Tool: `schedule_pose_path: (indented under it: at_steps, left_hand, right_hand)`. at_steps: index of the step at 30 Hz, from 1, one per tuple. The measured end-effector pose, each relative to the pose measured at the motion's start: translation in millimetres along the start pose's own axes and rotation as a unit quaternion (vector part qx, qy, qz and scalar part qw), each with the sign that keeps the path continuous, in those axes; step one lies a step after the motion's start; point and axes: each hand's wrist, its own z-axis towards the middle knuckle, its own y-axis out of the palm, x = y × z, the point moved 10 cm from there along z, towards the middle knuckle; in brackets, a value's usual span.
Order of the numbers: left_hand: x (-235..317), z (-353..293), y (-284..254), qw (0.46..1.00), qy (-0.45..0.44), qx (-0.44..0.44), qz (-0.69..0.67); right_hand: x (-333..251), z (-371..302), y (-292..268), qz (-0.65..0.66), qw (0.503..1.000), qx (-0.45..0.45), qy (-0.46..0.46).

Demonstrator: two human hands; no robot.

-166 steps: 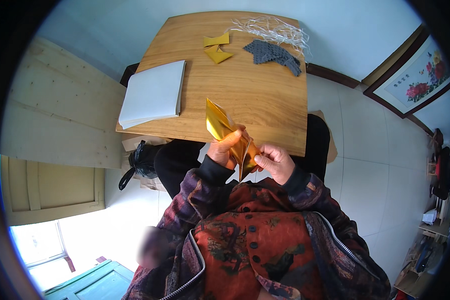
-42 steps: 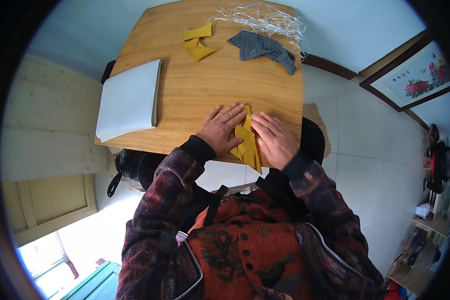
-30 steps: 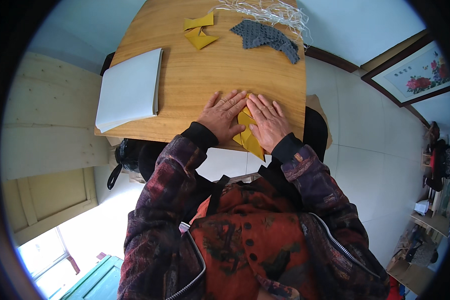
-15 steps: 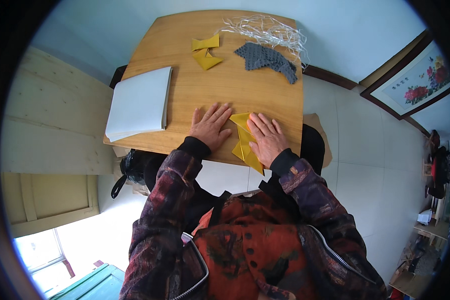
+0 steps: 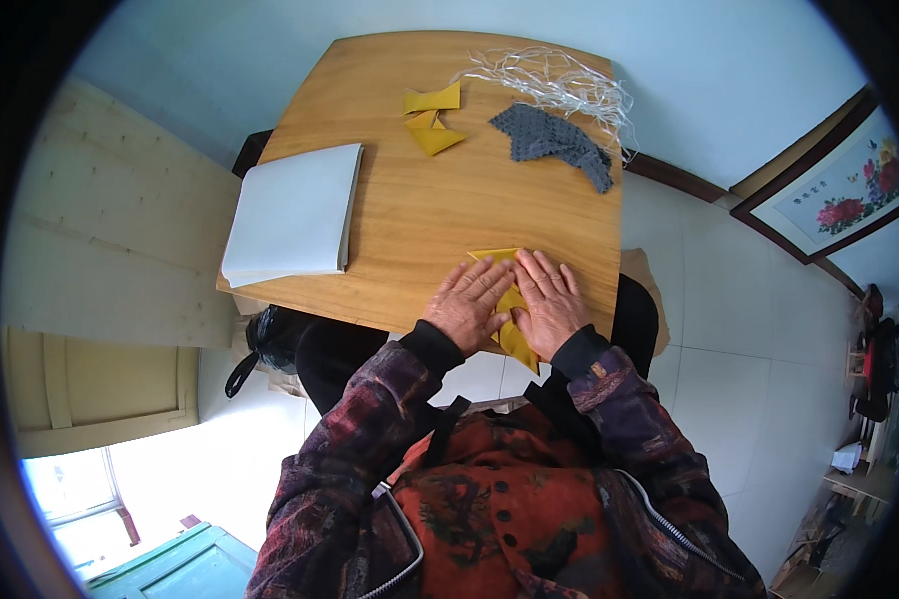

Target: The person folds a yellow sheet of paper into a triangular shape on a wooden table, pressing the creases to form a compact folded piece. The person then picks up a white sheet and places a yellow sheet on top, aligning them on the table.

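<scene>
A folded piece of yellow paper (image 5: 516, 346) lies at the near edge of the wooden table (image 5: 420, 215), its lower tip reaching past the edge. My left hand (image 5: 465, 303) rests flat over its left side, fingers stretched out. Flat against its right side lies my right hand (image 5: 551, 302), also with straight fingers. Both hands hide much of the paper's middle, and their fingertips nearly meet. Farther back are two more folded yellow papers, one shaped like a bow (image 5: 433, 97) and the other angular (image 5: 436, 138).
A stack of white sheets (image 5: 295, 212) lies at the table's left. Toward the far right are a crumpled grey textured cloth (image 5: 552, 143) and a tangle of clear plastic strips (image 5: 554, 78). A black plastic bag (image 5: 275, 337) hangs below the left edge. A framed flower picture (image 5: 839, 180) stands at right.
My left hand has moved right, from the bare tabletop onto the yellow paper. My right hand stays pressed on it. The whole view has shifted slightly.
</scene>
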Motion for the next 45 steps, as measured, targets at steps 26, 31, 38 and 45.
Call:
schedule_pose_path:
  at_steps: [26,31,38,45]
  left_hand:
    - [10.6,-3.2,-24.6,0.99,0.037,0.095,-0.093]
    - [11.2,-4.3,-25.4,0.991,0.037,0.094,-0.086]
    - [13.7,-11.6,-34.6,0.986,0.035,0.125,-0.108]
    - [-9.4,-32.1,-34.2,0.858,-0.161,0.162,-0.46]
  right_hand:
    - [14.0,31.0,-21.5,0.147,0.989,0.028,0.016]
    - [23.8,52.3,-27.9,0.14,0.989,0.028,0.032]
    - [38.9,56.4,-15.5,0.183,0.976,0.007,0.114]
    - [48.5,28.7,-3.4,0.642,0.747,-0.014,0.172]
